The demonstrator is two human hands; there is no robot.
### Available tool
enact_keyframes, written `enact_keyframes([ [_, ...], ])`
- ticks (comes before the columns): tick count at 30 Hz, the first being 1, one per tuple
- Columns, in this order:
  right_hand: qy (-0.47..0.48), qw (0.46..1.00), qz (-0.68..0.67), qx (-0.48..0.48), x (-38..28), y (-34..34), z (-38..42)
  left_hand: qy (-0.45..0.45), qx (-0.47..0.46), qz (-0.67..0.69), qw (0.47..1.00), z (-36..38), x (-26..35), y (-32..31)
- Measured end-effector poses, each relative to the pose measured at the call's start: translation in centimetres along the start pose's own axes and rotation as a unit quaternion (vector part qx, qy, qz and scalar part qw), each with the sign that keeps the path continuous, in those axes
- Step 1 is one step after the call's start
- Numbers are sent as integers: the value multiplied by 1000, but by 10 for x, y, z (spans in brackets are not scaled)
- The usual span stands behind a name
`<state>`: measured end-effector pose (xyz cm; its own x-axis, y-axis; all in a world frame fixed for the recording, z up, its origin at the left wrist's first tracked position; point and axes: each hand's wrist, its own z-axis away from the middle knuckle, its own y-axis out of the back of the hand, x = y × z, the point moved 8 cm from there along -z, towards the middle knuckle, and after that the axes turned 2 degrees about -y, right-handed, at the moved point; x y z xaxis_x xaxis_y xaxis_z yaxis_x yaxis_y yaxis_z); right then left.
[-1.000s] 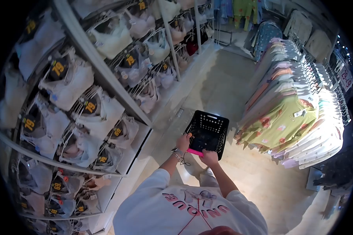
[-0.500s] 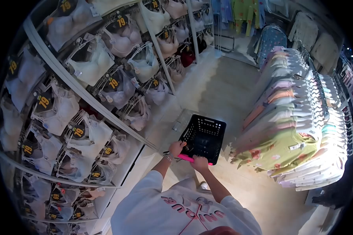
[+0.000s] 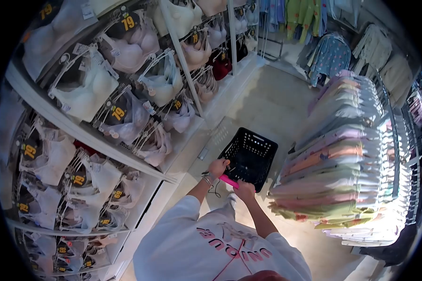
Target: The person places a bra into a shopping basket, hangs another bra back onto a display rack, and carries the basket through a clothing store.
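Observation:
A black plastic shopping basket with perforated walls is in front of my body in the head view. Its pink handle runs along the side nearest me. My left hand is closed around the left end of the handle, at the basket's near corner. Bands circle that wrist, and a thin dark cord hangs below it. My right hand is wrapped round the handle's right end. No goods show inside the basket.
Bras with price tags hang on a wall rack to the left, above a white ledge. At right stands a rail of pastel garments. Pale floor runs between them toward more hanging clothes at the back.
The view has shifted forward along the aisle; racks on both sides have slid nearer. The basket appears slightly higher and further right, with both hands still on its handle.

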<state>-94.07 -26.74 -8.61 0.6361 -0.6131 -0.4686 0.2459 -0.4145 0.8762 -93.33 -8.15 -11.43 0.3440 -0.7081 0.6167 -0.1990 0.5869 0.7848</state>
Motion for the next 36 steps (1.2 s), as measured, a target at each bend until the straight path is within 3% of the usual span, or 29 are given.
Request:
enact_keyframes([
  [4, -34, 999, 30, -28, 35, 1, -45, 23, -57, -17, 998, -51, 23, -4],
  [12, -96, 994, 25, -53, 108, 21, -134, -19, -43, -47, 998, -159, 37, -44],
  [18, -88, 993, 42, -61, 155, 32, -187, -11, -63, -67, 996, -219, 55, -66],
  [25, -107, 978, 9, -181, 220, 39, -254, 11, -107, -64, 992, -290, 79, -88],
  [30, -66, 978, -13, -198, 265, 41, -305, -9, -77, -21, 997, -348, 96, -103],
  [34, -95, 951, -23, -293, 295, 40, -352, 17, -73, -21, 997, -394, 105, -94],
  [36, -69, 962, -40, -259, 301, 50, -372, 13, -70, -9, 997, -417, 113, -92],
])
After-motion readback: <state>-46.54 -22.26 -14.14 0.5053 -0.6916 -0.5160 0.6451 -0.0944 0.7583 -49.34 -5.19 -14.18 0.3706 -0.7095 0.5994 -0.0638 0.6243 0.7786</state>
